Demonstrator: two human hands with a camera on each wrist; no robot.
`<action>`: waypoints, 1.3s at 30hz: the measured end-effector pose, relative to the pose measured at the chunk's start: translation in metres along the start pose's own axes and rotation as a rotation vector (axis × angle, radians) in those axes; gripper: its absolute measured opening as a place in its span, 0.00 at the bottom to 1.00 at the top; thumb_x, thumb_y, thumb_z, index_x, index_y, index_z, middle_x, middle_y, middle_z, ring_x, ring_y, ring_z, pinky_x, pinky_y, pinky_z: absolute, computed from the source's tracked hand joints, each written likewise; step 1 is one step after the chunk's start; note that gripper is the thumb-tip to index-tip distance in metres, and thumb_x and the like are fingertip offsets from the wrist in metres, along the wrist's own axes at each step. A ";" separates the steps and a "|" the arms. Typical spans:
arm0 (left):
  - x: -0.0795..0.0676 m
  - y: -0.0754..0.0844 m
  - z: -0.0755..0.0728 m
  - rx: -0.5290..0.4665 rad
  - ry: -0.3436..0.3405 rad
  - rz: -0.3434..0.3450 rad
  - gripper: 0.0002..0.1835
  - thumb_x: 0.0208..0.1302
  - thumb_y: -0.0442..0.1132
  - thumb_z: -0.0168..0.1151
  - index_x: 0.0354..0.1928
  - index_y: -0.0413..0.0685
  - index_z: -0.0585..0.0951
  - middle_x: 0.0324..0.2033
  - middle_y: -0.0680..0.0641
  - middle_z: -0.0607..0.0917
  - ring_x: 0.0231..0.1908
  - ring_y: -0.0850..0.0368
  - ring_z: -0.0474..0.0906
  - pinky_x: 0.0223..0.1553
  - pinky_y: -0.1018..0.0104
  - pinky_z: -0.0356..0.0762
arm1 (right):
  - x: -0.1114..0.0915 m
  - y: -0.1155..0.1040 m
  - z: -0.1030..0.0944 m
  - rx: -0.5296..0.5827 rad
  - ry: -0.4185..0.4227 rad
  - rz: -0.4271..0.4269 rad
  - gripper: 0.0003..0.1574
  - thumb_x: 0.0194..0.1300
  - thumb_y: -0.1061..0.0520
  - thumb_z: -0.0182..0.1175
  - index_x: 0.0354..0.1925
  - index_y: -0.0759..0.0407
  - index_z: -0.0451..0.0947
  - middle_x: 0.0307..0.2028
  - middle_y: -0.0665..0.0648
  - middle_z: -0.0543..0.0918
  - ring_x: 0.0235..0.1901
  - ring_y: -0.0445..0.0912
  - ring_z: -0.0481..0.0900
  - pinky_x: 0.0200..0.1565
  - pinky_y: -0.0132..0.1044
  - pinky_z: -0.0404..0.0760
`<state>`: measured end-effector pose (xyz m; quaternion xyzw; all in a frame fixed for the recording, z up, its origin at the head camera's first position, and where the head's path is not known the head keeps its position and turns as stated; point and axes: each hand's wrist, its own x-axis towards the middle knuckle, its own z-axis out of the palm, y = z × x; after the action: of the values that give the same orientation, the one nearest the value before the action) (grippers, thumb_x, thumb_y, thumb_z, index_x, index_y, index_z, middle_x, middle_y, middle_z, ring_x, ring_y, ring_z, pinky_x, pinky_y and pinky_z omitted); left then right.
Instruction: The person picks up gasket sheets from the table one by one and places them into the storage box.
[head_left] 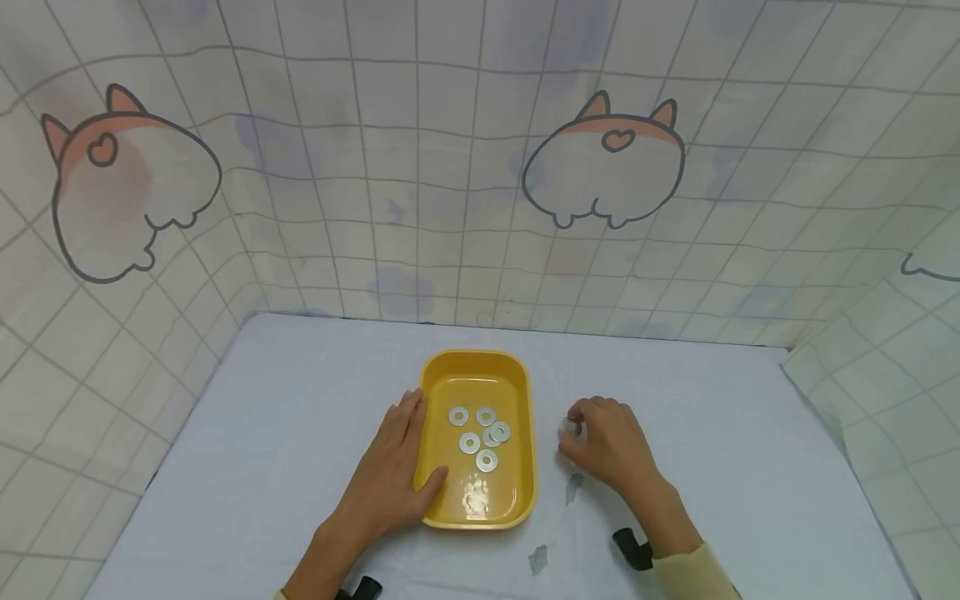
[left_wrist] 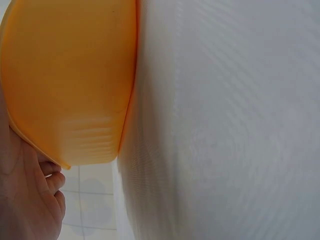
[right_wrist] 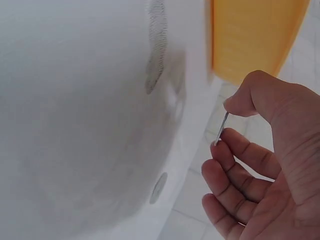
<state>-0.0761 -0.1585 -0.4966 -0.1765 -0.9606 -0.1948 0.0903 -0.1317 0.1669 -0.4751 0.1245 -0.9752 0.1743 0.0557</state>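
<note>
A yellow plastic tray (head_left: 474,522) sits on the white-covered table, with several flat metal washers (head_left: 486,461) lying in it. My left hand (head_left: 390,475) rests along the tray's left side, its fingers fairly straight by the rim and the thumb over the edge. In the left wrist view the palm is against the rim, below the tray's outer wall (left_wrist: 70,85). To the right of the tray, my right hand (head_left: 611,442) pinches a thin washer (right_wrist: 221,128) between thumb and fingertips, edge-on in the right wrist view. A flat grey disc (right_wrist: 158,188) lies on the table under that hand.
Grey patches (head_left: 538,560) mark the white tablecloth (head_left: 315,375) right of the tray. Black wrist devices (head_left: 633,550) are on both wrists. A checked curtain (head_left: 450,208) with cartoon animals encloses the table's back and sides.
</note>
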 end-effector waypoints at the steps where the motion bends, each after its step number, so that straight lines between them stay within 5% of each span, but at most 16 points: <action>1: 0.000 0.000 0.000 0.001 0.000 0.000 0.53 0.67 0.56 0.63 0.83 0.34 0.53 0.84 0.39 0.54 0.85 0.45 0.51 0.86 0.52 0.49 | 0.000 -0.001 -0.001 -0.003 0.007 -0.010 0.14 0.57 0.53 0.73 0.41 0.59 0.89 0.33 0.54 0.88 0.34 0.47 0.79 0.48 0.47 0.88; 13: 0.000 0.003 -0.001 -0.014 0.011 0.004 0.52 0.67 0.55 0.64 0.82 0.33 0.55 0.84 0.38 0.56 0.84 0.43 0.53 0.86 0.51 0.51 | -0.003 -0.012 -0.011 -0.048 0.035 -0.063 0.13 0.57 0.53 0.73 0.39 0.58 0.87 0.32 0.53 0.86 0.35 0.48 0.77 0.53 0.49 0.86; 19: 0.000 0.002 0.001 -0.008 0.008 0.003 0.52 0.67 0.55 0.64 0.83 0.33 0.54 0.84 0.38 0.55 0.85 0.44 0.52 0.87 0.57 0.43 | -0.002 -0.019 -0.017 -0.066 0.040 -0.073 0.14 0.58 0.52 0.73 0.40 0.57 0.87 0.34 0.54 0.86 0.38 0.50 0.78 0.58 0.51 0.84; 22: 0.000 0.001 0.001 -0.007 0.008 0.004 0.52 0.67 0.55 0.64 0.82 0.33 0.54 0.84 0.37 0.55 0.84 0.43 0.52 0.86 0.52 0.48 | -0.002 -0.023 -0.019 -0.069 0.037 -0.078 0.14 0.57 0.52 0.73 0.40 0.57 0.87 0.34 0.54 0.86 0.39 0.50 0.79 0.59 0.52 0.84; 27: 0.001 0.000 0.001 -0.003 0.015 0.014 0.52 0.67 0.55 0.64 0.82 0.32 0.54 0.84 0.37 0.56 0.84 0.43 0.52 0.84 0.46 0.54 | 0.000 -0.026 -0.020 -0.054 0.038 -0.121 0.14 0.57 0.52 0.73 0.40 0.56 0.87 0.34 0.52 0.86 0.39 0.49 0.80 0.59 0.51 0.85; 39: 0.000 0.000 0.001 -0.022 0.002 -0.004 0.53 0.67 0.56 0.64 0.83 0.33 0.53 0.85 0.38 0.54 0.85 0.44 0.51 0.87 0.54 0.47 | 0.004 -0.036 -0.025 -0.013 0.024 -0.176 0.14 0.57 0.52 0.73 0.41 0.55 0.87 0.35 0.49 0.87 0.39 0.47 0.80 0.53 0.45 0.87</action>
<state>-0.0763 -0.1580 -0.4970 -0.1752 -0.9586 -0.2060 0.0889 -0.1241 0.1423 -0.4392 0.2071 -0.9609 0.1637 0.0835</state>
